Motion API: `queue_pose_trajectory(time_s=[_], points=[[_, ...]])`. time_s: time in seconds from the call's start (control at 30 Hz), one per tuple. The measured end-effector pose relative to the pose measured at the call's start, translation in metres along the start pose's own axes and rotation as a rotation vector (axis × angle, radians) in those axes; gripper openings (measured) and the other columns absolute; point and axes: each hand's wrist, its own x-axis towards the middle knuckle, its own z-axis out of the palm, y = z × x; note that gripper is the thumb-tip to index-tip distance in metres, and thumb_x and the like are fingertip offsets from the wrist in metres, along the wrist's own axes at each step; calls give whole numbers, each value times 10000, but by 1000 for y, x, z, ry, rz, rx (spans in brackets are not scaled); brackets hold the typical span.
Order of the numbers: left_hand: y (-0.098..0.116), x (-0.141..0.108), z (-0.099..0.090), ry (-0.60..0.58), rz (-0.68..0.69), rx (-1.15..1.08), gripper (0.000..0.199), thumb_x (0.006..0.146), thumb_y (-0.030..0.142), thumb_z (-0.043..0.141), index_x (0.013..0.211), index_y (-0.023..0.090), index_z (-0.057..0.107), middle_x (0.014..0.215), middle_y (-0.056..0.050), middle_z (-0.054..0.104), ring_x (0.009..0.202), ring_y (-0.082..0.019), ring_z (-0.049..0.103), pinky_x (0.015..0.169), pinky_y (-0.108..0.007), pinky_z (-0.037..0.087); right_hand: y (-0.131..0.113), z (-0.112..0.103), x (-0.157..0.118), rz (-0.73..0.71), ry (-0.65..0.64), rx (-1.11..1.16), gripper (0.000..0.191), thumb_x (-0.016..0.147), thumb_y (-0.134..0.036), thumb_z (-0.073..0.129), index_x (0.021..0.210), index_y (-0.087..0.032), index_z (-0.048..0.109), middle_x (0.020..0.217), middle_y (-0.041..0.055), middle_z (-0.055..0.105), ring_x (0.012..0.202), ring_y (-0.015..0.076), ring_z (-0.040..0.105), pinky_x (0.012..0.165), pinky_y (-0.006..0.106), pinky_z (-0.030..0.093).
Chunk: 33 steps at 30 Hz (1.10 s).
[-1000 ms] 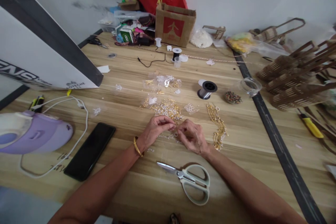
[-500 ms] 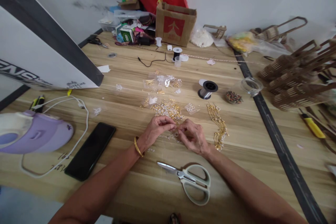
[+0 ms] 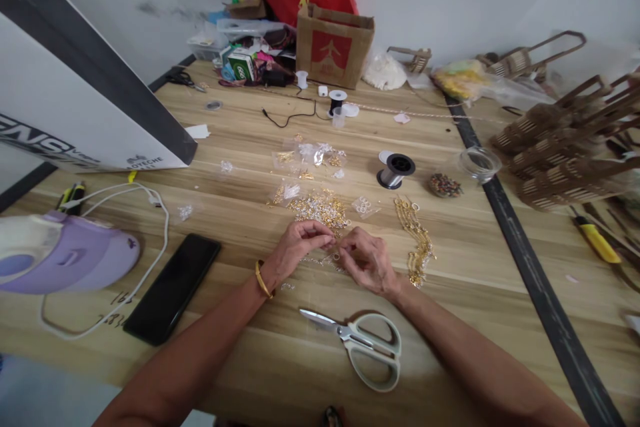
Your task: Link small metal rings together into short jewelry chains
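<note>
My left hand, with a gold bangle at its wrist, pinches thumb against forefinger. My right hand is also pinched closed, its fingertips almost meeting the left ones. What they hold is too small to make out. Just under the fingers a thin silvery chain lies on the table. Beyond them spreads a pile of gold and silver beads and charms. Several gold chains with charms lie right of my right hand. White-handled scissors rest in front of my forearms, blades slightly apart.
A black phone and a purple-and-white device with a white cable stand left. Behind the beads are small plastic bags. A wire spool, a glass jar and brown baskets are right. A large box stands at left.
Almost nothing differs. Both hands keep their pinched position over the chain, and the objects on the table stay where they were.
</note>
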Motion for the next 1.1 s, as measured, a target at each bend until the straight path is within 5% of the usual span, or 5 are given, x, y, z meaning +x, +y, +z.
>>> queue_pose_trajectory(time_s=[1.1], points=[[3, -2, 1, -27, 0, 54, 124, 656, 208, 718, 742, 124, 686, 684, -24, 679, 674, -137, 612, 688, -250, 479, -2, -1, 3, -1, 23, 7, 54, 850, -157, 532, 868, -206, 548, 747, 30, 603, 626, 139, 568, 547, 251, 448]])
